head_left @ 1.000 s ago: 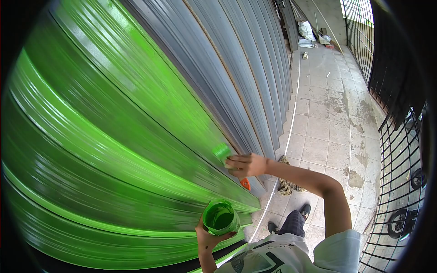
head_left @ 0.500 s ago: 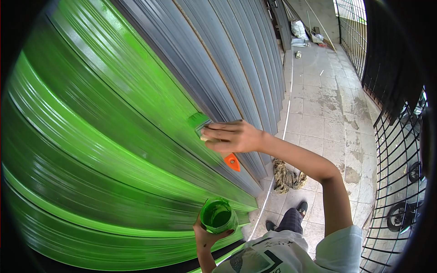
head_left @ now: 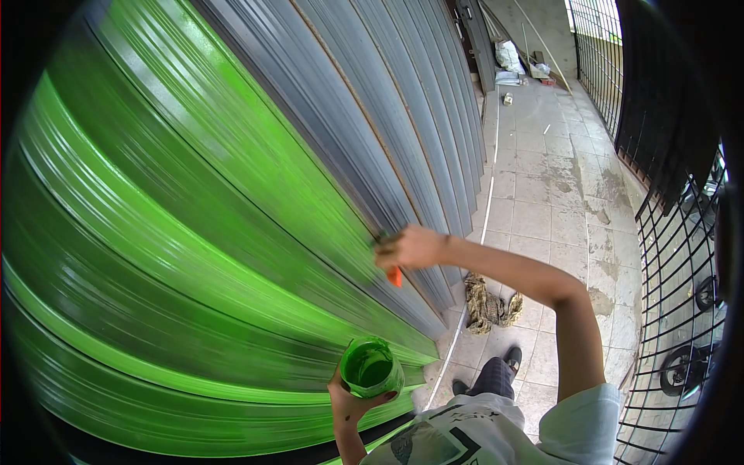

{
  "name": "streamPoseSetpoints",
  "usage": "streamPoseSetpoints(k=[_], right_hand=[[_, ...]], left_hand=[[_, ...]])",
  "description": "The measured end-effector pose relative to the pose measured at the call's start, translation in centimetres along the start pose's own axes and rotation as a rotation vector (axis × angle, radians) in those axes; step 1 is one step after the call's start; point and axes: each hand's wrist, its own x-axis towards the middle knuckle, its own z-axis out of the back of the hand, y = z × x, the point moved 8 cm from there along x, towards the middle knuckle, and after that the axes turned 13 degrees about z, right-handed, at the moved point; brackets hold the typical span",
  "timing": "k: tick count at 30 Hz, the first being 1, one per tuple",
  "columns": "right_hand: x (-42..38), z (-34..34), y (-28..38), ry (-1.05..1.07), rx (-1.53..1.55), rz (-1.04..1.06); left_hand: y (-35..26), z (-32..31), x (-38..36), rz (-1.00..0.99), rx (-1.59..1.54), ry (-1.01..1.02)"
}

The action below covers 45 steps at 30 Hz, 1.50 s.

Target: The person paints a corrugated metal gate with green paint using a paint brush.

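Green paint covers the left part of a ribbed metal shutter [head_left: 194, 217], while its right part [head_left: 387, 101] is bare grey. My right hand [head_left: 415, 248] is wrapped round a paintbrush [head_left: 394, 276] with an orange handle end; motion blurs the hand, and the bristles are mostly hidden at the edge between green and grey. Lower down, my left hand [head_left: 353, 403] holds a clear tub of green paint [head_left: 373, 368] upright from its left side and below, in front of the painted shutter.
A crumpled patterned cloth [head_left: 490, 304] lies on the tiled floor [head_left: 535, 186] near my feet. Black metal grilles [head_left: 659, 310] run along the right, with a wheel [head_left: 680, 369] behind them. Bags and long poles [head_left: 509, 56] are at the far end.
My right hand and the brush have moved down and to the right along the edge of the green paint. My left hand and the tub have hardly moved.
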Motion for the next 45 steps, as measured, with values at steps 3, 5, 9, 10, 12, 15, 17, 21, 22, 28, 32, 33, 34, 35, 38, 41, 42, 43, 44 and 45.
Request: streamPoseSetpoints(k=[3, 5, 9, 10, 12, 15, 17, 21, 22, 28, 32, 33, 34, 35, 38, 41, 42, 43, 44, 45], right_hand=[[3.5, 10.3, -1.4, -0.396, -0.238, 0.093], [3.5, 15.4, -0.8, -0.616, -0.297, 0.093], [1.7, 10.4, -0.4, -0.596, -0.411, 0.065], [0.5, 7.0, -0.1, -0.576, -0.411, 0.051], [-1.8, 2.1, 1.6, -0.499, -0.346, 0.016], [-4.3, -1.8, 3.3, -0.339, -0.111, 0.002], [-4.6, -3.7, 3.0, -0.211, 0.038, -0.009], [-0.7, 2.3, -0.7, -0.162, 0.039, -0.015], [0.5, 6.0, -1.8, -0.27, -0.007, 0.005], [2.5, 16.9, -3.1, -0.758, -0.218, 0.094], [-1.4, 7.6, -3.0, -0.625, -0.041, -0.016], [-2.7, 5.6, -2.3, -0.568, 0.014, -0.049], [-3.8, 3.6, -1.2, -0.473, 0.082, -0.053], [-4.3, 2.2, -0.7, -0.377, 0.146, -0.057], [-4.1, -0.1, -0.6, -0.076, 0.324, -0.022], [-0.2, 6.2, -3.9, -0.277, 0.196, -0.001], [1.2, 9.8, -4.9, -0.378, 0.156, 0.023], [2.3, 13.4, -5.3, -0.474, 0.116, 0.059], [3.1, 16.5, -5.5, -0.57, 0.076, 0.096], [3.3, 18.8, -5.7, -0.674, 0.036, 0.113]], left_hand=[[-0.1, -0.2, -0.3, 0.003, -0.003, 0.003], [-0.3, -0.4, -0.2, 0.006, -0.032, 0.005], [-0.2, -0.4, -0.4, 0.009, -0.053, -0.003], [-0.3, -0.4, -0.3, 0.001, -0.04, -0.009], [0.0, -0.4, -0.2, 0.004, -0.05, -0.005], [0.4, -0.3, -0.3, 0.022, -0.05, -0.009], [0.3, -0.2, -0.2, 0.021, -0.023, -0.016], [-0.3, -0.2, -0.5, 0.005, 0.011, -0.025], [-0.3, -0.4, -0.5, 0.001, 0.004, -0.023], [-0.5, -0.6, -0.5, 0.009, -0.043, -0.007], [-0.3, -0.6, -0.3, -0.013, -0.041, -0.019], [-0.2, -0.6, -0.4, -0.007, -0.035, -0.023], [0.0, -0.5, -0.4, -0.001, -0.027, -0.026], [0.2, -0.4, -0.4, 0.001, -0.025, -0.027], [0.6, -0.6, -0.3, 0.008, -0.012, -0.019], [-0.1, -0.8, -0.3, -0.001, 0.014, -0.016], [-0.4, -0.8, -0.3, -0.01, 0.017, -0.019], [-0.6, -0.9, -0.3, -0.019, 0.021, -0.023], [-0.8, -0.9, -0.2, -0.016, 0.012, -0.024], [-0.8, -0.9, -0.2, -0.012, 0.002, -0.027]])
